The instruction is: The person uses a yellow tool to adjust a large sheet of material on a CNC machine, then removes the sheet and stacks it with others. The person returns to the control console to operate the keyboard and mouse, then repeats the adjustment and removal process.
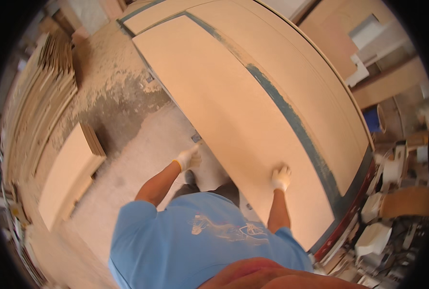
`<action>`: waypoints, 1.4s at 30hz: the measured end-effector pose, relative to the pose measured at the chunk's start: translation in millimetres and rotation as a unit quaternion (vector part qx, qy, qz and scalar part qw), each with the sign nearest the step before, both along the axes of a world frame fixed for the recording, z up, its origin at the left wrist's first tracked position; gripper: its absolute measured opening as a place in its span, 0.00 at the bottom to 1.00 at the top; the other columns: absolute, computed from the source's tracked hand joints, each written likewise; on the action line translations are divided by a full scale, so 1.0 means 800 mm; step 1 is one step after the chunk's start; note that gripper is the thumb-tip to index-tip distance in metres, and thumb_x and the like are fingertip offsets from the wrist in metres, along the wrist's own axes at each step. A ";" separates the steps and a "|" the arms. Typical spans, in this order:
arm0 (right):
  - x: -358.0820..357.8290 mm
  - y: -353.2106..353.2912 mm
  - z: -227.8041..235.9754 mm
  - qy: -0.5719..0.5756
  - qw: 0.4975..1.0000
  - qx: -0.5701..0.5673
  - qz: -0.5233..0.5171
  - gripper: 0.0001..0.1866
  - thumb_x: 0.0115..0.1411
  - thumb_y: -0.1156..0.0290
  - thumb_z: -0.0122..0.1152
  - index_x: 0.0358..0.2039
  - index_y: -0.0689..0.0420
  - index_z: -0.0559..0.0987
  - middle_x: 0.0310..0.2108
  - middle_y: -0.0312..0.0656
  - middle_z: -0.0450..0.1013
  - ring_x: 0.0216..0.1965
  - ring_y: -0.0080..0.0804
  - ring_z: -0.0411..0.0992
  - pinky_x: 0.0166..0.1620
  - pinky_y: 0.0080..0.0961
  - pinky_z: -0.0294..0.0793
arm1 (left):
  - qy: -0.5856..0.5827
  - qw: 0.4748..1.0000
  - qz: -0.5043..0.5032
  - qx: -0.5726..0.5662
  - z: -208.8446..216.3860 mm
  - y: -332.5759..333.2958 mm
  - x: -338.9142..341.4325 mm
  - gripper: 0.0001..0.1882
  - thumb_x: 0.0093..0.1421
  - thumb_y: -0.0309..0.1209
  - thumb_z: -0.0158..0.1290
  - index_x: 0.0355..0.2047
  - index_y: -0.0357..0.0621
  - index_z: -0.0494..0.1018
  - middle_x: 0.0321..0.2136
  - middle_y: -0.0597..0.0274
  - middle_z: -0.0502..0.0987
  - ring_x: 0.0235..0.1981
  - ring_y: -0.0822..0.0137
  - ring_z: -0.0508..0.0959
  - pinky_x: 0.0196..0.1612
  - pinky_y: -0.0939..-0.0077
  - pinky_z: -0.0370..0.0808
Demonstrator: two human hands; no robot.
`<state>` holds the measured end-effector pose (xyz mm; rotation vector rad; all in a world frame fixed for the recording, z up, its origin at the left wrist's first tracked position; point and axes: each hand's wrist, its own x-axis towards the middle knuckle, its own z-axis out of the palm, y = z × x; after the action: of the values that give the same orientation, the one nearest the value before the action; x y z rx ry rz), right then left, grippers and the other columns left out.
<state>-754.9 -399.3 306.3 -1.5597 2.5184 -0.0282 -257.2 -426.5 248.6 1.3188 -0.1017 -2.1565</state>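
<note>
A long pale wooden board (224, 96) lies flat on a dark green worktable (282, 101), its near edge overhanging toward me. My right hand (281, 178), in a whitish knit glove, rests on the near part of the board with its fingers spread. Beside the board's left edge, my left hand (189, 156), also gloved, hangs in the air over the floor. Its thumb sticks out and its fingers look loosely stretched, though slightly blurred, with nothing seen in them. A second, larger board (291, 62) lies along the table's far side.
A tall stack of boards (41, 96) stands at the left, with a shorter pile of boards (67, 173) nearer me. Dust covers the floor (128, 159). Past the table's right side are a blue bucket (374, 119) and cluttered offcuts (373, 238).
</note>
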 end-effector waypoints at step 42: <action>0.198 -0.215 0.095 -0.036 0.984 0.114 -0.132 0.39 0.71 0.43 0.37 0.52 0.70 0.80 0.54 0.64 0.76 0.57 0.59 0.74 0.61 0.48 0.72 | -0.051 0.986 0.157 0.005 0.040 -0.066 0.326 0.26 0.72 0.48 0.48 0.60 0.42 0.72 0.54 0.54 0.79 0.56 0.55 0.77 0.54 0.48 0.76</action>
<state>-596.6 -571.0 382.0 -1.1145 2.5481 0.1600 3.9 -479.5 280.7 1.3515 0.0714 -1.8283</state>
